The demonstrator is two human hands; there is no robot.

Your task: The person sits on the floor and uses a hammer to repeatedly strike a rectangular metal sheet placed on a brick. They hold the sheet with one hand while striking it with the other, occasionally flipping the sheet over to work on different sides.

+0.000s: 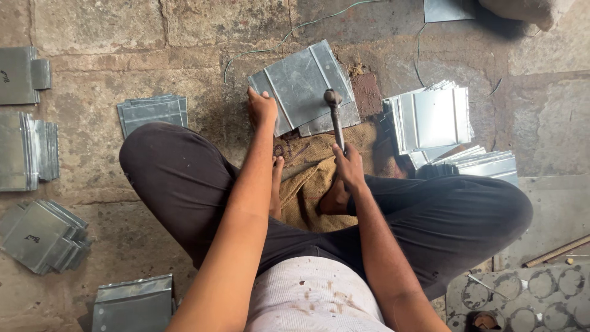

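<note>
Head view, looking down on crossed legs over stone floor [184, 37]. Left hand [261, 107] pressed flat on near edge of folded metal sheet [301, 80], fingers curled over it, pinning it against shifting. Right hand [349, 165] closed around handle of hammer [335, 117], head poised just above sheet's raised seam. Burlap sack [307, 178] under sheet and feet, probably for padding. Stacks of similar sheets [433, 117] just right, within reach; more piles [152, 110] left, apart.
</note>
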